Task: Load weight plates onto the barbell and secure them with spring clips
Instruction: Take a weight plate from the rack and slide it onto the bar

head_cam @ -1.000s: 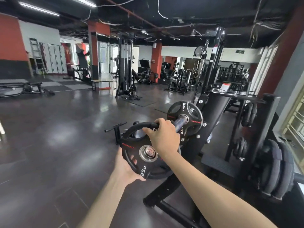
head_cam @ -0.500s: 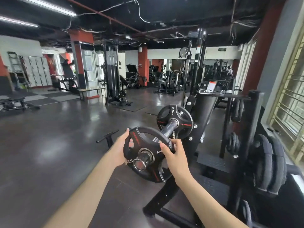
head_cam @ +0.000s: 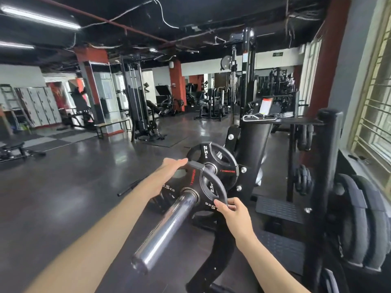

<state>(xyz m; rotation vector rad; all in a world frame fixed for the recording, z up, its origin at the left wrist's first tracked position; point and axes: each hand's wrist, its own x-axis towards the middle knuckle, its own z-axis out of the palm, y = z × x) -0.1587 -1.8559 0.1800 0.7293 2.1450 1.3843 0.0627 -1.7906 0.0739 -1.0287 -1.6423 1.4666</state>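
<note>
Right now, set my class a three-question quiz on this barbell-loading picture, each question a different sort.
1. True or false: the near plate is already threaded on the barbell sleeve.
2. What weight marking does the far plate show?
3. The left hand is: A) flat against the near plate's rim; B) gripping a spring clip; C) resting on the floor.

Key: 1 true; 2 2.5 kg; 3 A.

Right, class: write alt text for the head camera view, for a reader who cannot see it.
A person slides a 2.5 kg plate along a chrome barbell sleeve toward a second plate already loaded, left hand flat against its upper edge, right hand pinching its lower rim. Gym machines stand behind on a dark floor.
</note>
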